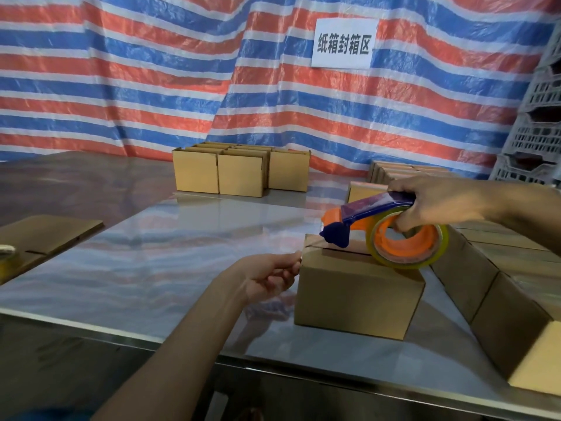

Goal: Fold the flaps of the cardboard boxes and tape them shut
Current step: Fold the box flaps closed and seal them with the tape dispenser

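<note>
- The cardboard box (358,287) is plain brown corrugated board, a squat cuboid. It stands on the near right part of the tabletop (151,253), with its top flaps folded down and their seam running left to right.
- The tape dispenser (364,220) is blue and orange plastic. Its long axis follows the seam, with the nose pointing left over the box's far left corner. Its yellowish clear tape roll (406,250) rests on the box top.
- The right hand (440,205) grips the dispenser's blue handle, fingers curled through the orange hub.
- The left hand (267,278) sits at the box's upper left edge, thumb and forefinger tips drawn together. I cannot tell whether they pinch the tape end.
- The tabletop is glossy grey and mirrors the striped tarp (151,86) of red, blue and white woven plastic behind it.
- A white paper sign (344,44) on the tarp reads 纸箱封箱区.
- Open-topped boxes (239,171) cluster at the far centre, closed boxes (485,268) line the right, and flat cardboard (45,235) lies at the left.
</note>
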